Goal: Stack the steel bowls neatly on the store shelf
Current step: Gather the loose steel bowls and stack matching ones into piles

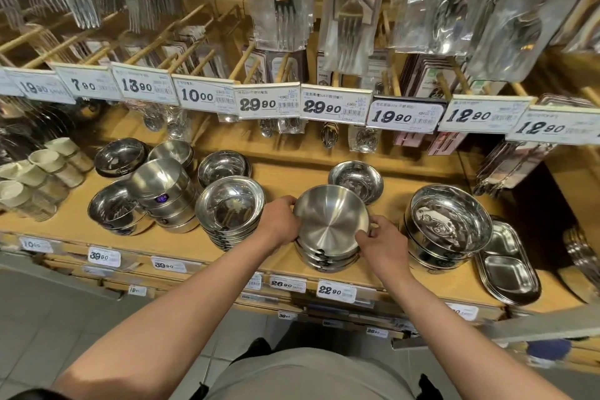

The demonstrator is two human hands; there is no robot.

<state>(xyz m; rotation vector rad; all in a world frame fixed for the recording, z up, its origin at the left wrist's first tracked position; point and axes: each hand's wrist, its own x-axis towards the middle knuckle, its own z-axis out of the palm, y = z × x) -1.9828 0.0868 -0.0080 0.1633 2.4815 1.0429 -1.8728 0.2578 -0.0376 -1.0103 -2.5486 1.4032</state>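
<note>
Bowls sit in several stacks along a wooden store shelf (285,172), and the person's 2 hands meet at the middle stack (328,261). The top bowl (331,219) there is brushed steel, tilted with its opening toward the camera. The left hand (281,221) curls its fingers over the bowl's left rim; the right hand (383,245) pinches the lower right rim between thumb and fingers. How many bowls lie beneath it is hard to count — only a few dark-labelled rims show under the hands.

Left of it stands a taller stack of polished bowls (230,208), and further left an overturned stack (162,195) with a blue sticker, its lower part hidden by neighbours. A single small bowl (356,180) rests just behind the held one. On the right a larger bowl stack (449,221) touches some divided steel trays (508,266). Pale cups (39,172) are cut off at the left edge.

Price tags (258,104) — 29.90, 19.90, 12.90 among them — hang along the rail above, their small print blurred. Packaged forks (349,6) hang higher up on wooden pegs. Grey floor tiles (39,318) show below the shelf edge.
</note>
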